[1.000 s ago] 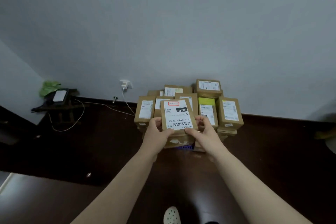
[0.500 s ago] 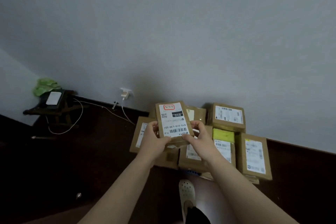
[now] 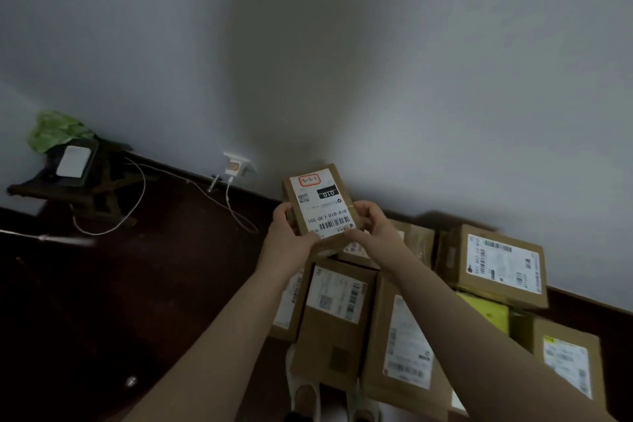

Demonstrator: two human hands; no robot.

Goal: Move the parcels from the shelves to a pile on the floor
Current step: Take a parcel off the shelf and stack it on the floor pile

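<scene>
A small brown parcel (image 3: 320, 205) with a white barcode label and a red-ringed mark is held up in front of the wall, above the back of the pile. My left hand (image 3: 291, 233) grips its left edge and my right hand (image 3: 375, 226) grips its right edge, thumbs on the label. Below lies the pile of brown parcels (image 3: 337, 312) on the dark floor, several with white labels, one with a yellow top (image 3: 488, 312). The largest parcel (image 3: 496, 264) sits on top at the right.
A wall socket with a white charger (image 3: 236, 164) and trailing cables (image 3: 137, 195) is left of the pile. A low dark stool (image 3: 65, 178) with a white device and green bag stands far left. My shoes (image 3: 306, 397) show at the bottom edge.
I have stepped up to the pile, which now lies close below me. Both hands have carried the small parcel forward and up over the back of the pile.
</scene>
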